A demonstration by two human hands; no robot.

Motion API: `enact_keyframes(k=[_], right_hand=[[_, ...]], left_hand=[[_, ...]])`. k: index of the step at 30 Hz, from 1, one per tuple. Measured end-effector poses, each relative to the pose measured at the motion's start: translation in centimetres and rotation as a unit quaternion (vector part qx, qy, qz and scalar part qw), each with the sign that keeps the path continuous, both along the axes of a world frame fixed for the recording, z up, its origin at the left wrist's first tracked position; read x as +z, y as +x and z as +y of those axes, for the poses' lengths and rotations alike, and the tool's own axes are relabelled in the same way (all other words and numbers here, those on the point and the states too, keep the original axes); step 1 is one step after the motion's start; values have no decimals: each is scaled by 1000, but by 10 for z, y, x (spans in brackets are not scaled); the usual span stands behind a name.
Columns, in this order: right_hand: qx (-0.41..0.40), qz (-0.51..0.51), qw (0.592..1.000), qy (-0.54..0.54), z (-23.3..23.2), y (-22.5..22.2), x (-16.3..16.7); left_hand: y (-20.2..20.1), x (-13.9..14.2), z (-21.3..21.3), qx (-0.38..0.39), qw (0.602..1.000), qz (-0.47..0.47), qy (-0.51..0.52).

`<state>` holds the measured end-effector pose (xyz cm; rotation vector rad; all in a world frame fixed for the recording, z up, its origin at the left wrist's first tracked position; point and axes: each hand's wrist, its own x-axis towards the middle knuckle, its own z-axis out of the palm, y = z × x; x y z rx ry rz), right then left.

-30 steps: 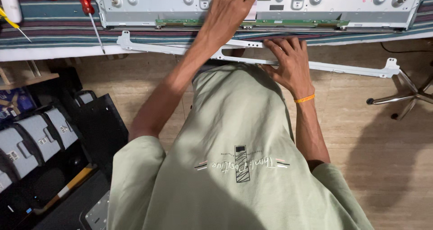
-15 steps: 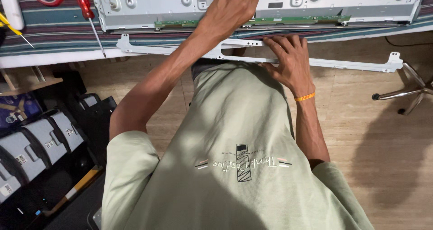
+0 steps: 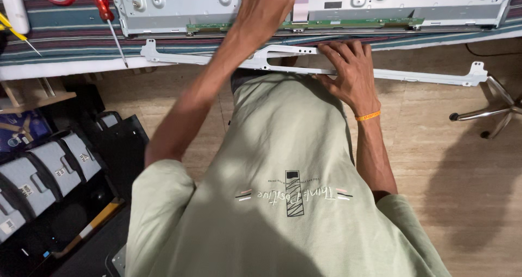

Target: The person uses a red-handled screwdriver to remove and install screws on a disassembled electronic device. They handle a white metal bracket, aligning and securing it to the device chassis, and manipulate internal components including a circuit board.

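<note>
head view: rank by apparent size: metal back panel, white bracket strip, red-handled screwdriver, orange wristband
1. Metal back panel, cropped at the frame top.
2. White bracket strip, about as long but far thinner.
3. Red-handled screwdriver, handle cropped.
4. Orange wristband on the right hand.

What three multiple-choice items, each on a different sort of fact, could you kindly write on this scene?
1. Where does the right hand rest? A on the white metal strip; B on the floor; C on a chair.
2. What colour is the wristband? A blue; B orange; C green.
3. How is the red-handled screwdriver? A held; B lying untouched on the striped cloth; C upright.
Answers: A, fingers lie on it; B, orange at the wrist; B, no hand touches it.
</note>
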<state>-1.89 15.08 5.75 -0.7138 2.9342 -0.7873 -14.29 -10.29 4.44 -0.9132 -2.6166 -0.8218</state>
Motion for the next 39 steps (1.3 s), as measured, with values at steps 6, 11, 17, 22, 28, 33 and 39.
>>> enact_keyframes(k=[6,11,17,22,28,33,39], right_hand=[[-5,-21,1000,-3,5,5,2],[6,-27,1000,1,11,8,3],[19,-15,1000,2,11,12,4],[12,-9,1000,4,9,14,1],[12,-8,1000,0,8,17,0],[14,-7,1000,5,8,16,1],[15,-5,1000,5,7,14,1]], left_hand=[[47,-3,16,106,958,-194,181],[66,-23,29,125,869,-316,360],[60,-39,37,181,876,-284,346],[58,-39,52,225,884,-250,325],[50,-53,61,248,860,-226,384],[54,-66,61,229,838,-255,425],[54,-71,59,186,830,-278,447]])
